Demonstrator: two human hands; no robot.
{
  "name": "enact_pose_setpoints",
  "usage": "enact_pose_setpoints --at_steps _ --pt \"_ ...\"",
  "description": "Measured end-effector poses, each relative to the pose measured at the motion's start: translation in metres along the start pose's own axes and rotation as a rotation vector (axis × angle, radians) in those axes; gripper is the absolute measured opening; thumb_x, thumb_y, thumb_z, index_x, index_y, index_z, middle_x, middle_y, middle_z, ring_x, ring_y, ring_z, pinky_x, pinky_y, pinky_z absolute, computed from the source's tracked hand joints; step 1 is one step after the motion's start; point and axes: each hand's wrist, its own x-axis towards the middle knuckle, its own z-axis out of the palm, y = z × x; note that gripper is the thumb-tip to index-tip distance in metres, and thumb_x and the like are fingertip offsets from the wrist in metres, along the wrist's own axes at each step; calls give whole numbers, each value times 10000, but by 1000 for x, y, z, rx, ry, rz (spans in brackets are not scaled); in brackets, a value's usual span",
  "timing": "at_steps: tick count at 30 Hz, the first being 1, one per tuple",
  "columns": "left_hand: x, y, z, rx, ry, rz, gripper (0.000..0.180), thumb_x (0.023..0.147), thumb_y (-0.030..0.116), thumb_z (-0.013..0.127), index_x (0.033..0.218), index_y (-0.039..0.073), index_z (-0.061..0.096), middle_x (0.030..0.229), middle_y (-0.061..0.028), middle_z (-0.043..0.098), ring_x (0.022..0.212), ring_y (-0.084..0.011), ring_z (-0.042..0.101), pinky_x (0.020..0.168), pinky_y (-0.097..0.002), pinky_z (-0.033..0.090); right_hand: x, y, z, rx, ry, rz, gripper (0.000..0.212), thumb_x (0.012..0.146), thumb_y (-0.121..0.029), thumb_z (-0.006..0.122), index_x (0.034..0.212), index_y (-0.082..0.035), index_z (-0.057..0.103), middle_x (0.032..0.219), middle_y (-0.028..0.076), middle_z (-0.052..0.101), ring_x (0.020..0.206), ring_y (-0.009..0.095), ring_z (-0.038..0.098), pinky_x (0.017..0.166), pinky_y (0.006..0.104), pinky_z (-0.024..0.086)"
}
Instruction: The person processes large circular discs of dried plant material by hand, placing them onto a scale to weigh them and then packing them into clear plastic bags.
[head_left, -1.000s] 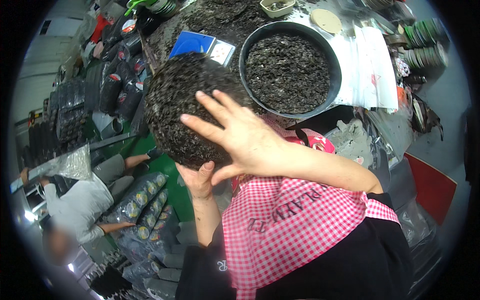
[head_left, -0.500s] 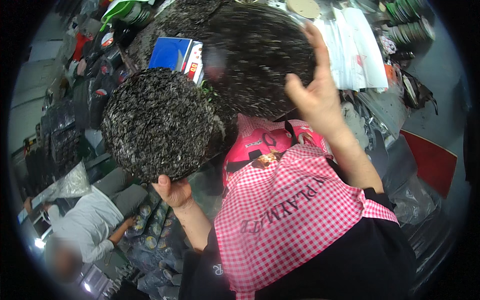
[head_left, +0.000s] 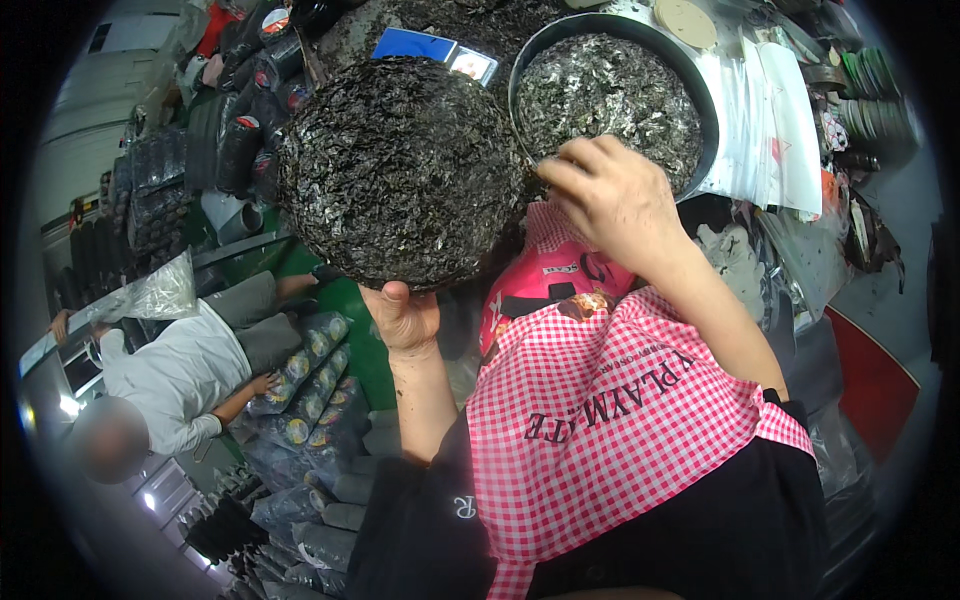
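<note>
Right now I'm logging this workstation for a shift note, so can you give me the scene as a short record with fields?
left hand: left hand holds up a round dark disc of dried flakes from below
right hand: right hand at the near rim of the metal basin, fingers curled
basin contents: loose dark flakes
clothing: pink checked apron
nearby: person in a white shirt bent over stacked bags

left hand (head_left: 405,318) holding dark disc (head_left: 400,170); right hand (head_left: 610,195) beside

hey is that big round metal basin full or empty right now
Not empty: the big round dark metal basin holds dark dried flakes across its whole bottom. How deep they lie cannot be told. The right hand rests at its near rim.
</note>
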Motion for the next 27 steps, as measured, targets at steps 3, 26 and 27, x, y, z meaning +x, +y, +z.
enact_pose_setpoints --at_steps 3,26,27 --pt "-2 -3 1 11 14 29 981 678 319 857 1427 45 287 1328 -114 479 1205 -307 492 1015 -454 441 -4 17 8 -84 -11 173 332 775 -222 726 1065 -80 648 1000 63 662 964 214 631 799 373 535" --pt "3 4 1 -33 21 -34 996 643 390 867 1416 73 325 1319 -103 494 1193 -299 510 991 -472 468 -14 -8 -34 41 242 200 875 720 -151 779 1459 -56 321 1497 224 298 1346 402 364 1109 421 335" --pt "5 1 -1 -5 18 -60 1046 599 440 866 1419 90 319 1335 -85 485 1207 -303 501 997 -478 466 -4 -24 -31 232 190 100 885 682 -215 803 1435 -57 365 1479 206 339 1343 404 369 1107 430 341"
